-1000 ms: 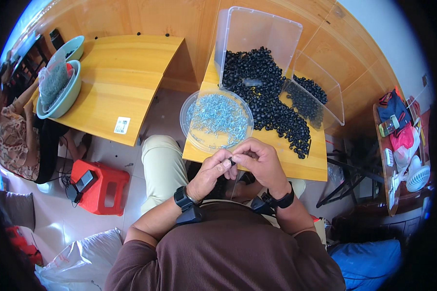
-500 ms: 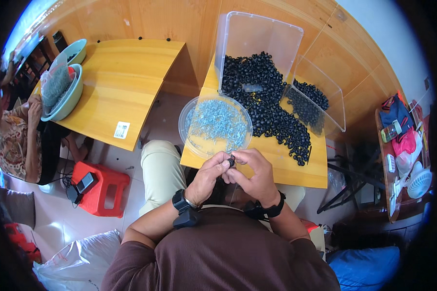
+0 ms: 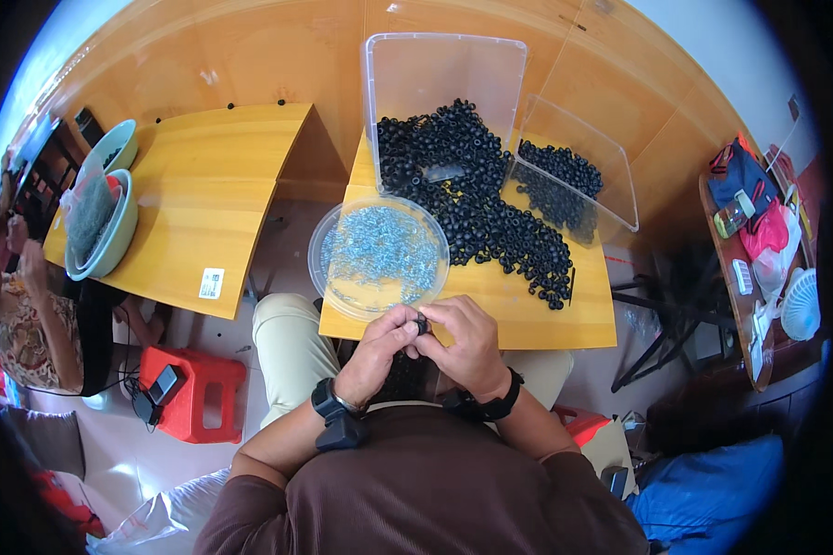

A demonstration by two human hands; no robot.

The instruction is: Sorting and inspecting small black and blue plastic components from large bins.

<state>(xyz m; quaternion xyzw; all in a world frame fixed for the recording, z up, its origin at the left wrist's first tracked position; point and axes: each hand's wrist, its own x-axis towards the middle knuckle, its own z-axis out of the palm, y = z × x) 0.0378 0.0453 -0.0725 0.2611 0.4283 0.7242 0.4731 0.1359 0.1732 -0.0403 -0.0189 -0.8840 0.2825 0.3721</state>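
My left hand (image 3: 378, 351) and my right hand (image 3: 469, 344) meet at the table's near edge. Both are closed on one small black round part (image 3: 422, 324), pinched between thumbs and fingertips. Its finer shape is too small to make out. Just beyond the hands sits a round clear tub (image 3: 317, 268) holding many small silvery metal pieces (image 3: 379, 248). Loose black round parts (image 3: 491, 222), some with visible holes, spill over the yellow table (image 3: 416, 324) from a clear plastic box (image 3: 444, 69) lying on its side.
Another clear box (image 3: 578, 139) with black parts stands at the back right. On the left table (image 3: 222, 176) are green basins (image 3: 125, 227), with a person sitting beside them. A red stool (image 3: 194, 393) stands on the floor. A side shelf at right holds a small fan (image 3: 801, 305).
The view has shifted a little, so the tables sit differently in the picture. My hands remain together around the black part. The person at left has raised a hand.
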